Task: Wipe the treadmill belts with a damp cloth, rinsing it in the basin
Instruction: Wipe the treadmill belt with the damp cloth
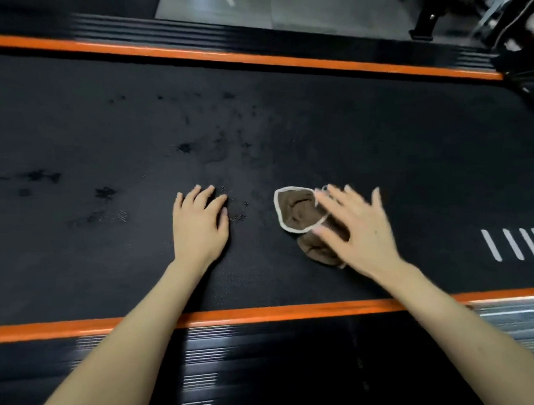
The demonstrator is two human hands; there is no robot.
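Note:
A black treadmill belt (287,126) runs left to right across the view, with dark wet spots toward its left and middle. On it lies a crumpled brown cloth (299,211) with a pale edge. My right hand (356,229) is spread flat with straight fingers over the cloth's right part, slightly blurred. My left hand (200,221) rests flat on the belt, fingers straight, a short way left of the cloth and apart from it. No basin is in view.
Orange strips border the belt on the far side (224,55) and the near side (263,314), each with a ribbed black side rail beyond it. White stripes (515,243) mark the belt at the right. Dark machine parts (495,15) stand at the top right.

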